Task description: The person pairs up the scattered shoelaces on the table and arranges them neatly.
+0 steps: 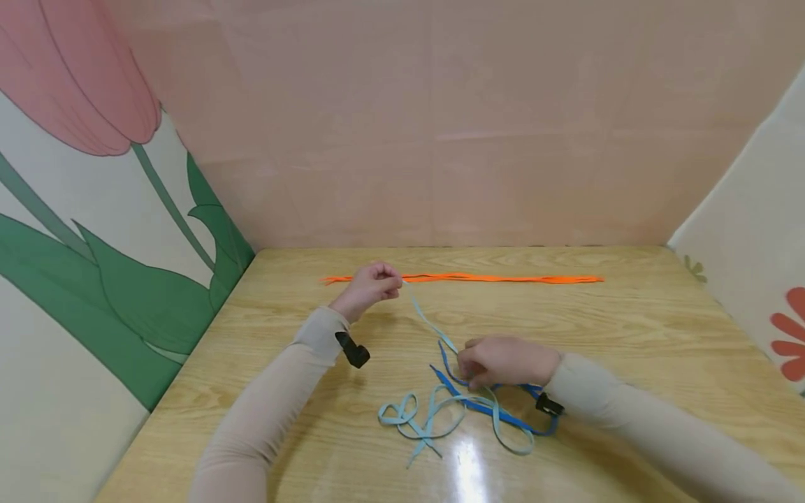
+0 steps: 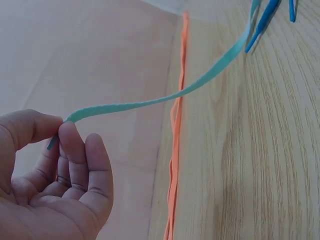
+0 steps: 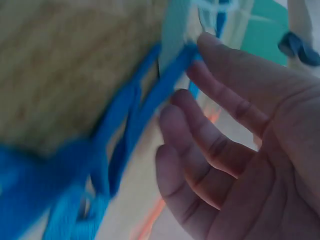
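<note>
A light teal shoelace [image 1: 430,325] runs from my left hand [image 1: 371,288] down to the pile by my right hand [image 1: 506,361]. Thumb and forefinger of the left hand pinch its end, and the tip pokes out below them in the left wrist view. A blue shoelace [image 3: 167,75] passes between the thumb and forefinger tips of the right hand, which appear to pinch it; the other fingers are loosely bent. That view is blurred. The rest of the teal lace lies in loops on the table, crossing the blue one, partly hidden under the right hand.
An orange shoelace [image 1: 465,276] lies stretched along the far side of the wooden table [image 1: 629,314], behind the left hand. A pink backdrop [image 1: 434,126] stands behind the table, with flower-printed sheets on both sides. Black clips hang from both wrists.
</note>
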A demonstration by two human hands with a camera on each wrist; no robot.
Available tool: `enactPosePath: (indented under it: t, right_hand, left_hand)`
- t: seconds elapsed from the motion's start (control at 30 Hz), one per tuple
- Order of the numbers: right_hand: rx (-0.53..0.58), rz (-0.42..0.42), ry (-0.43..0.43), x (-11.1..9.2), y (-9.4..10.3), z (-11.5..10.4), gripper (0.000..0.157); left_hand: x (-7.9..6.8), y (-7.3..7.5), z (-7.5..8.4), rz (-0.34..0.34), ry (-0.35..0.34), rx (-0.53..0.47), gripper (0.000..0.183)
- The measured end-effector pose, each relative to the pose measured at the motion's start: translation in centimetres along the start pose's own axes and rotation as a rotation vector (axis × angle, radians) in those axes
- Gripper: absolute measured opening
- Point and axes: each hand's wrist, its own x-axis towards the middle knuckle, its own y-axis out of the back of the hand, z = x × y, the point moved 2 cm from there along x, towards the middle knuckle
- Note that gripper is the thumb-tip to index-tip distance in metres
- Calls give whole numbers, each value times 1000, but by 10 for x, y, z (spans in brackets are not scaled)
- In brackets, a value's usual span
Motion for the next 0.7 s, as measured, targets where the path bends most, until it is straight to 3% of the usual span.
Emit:
enactPosePath:
  t: [0.1,0.23,0.43,0.57,0.63,0.7]
  right_hand:
    - [-40,13,-9,4,-5,-5,17]
    - [6,14,-3,3,-1,-8,17]
    - [52,102,-3,-13,42,-1,19]
    - [47,156,-72,-29,71,10,18]
    - [69,139,-114,-37,79,15,18]
    - [93,63,-170,-45,82,20,17]
  left_hand:
    - [0,1,-1,5,3,-3,8]
    - [0,2,-1,0,5,-7,8]
    - [1,2,-1,5,-2,-14,8]
    - [2,3,-1,3,-3,-10,8]
    - [2,3,-2,0,-4,-8,9]
    - [2,4,-3,-3,-5,-8,9]
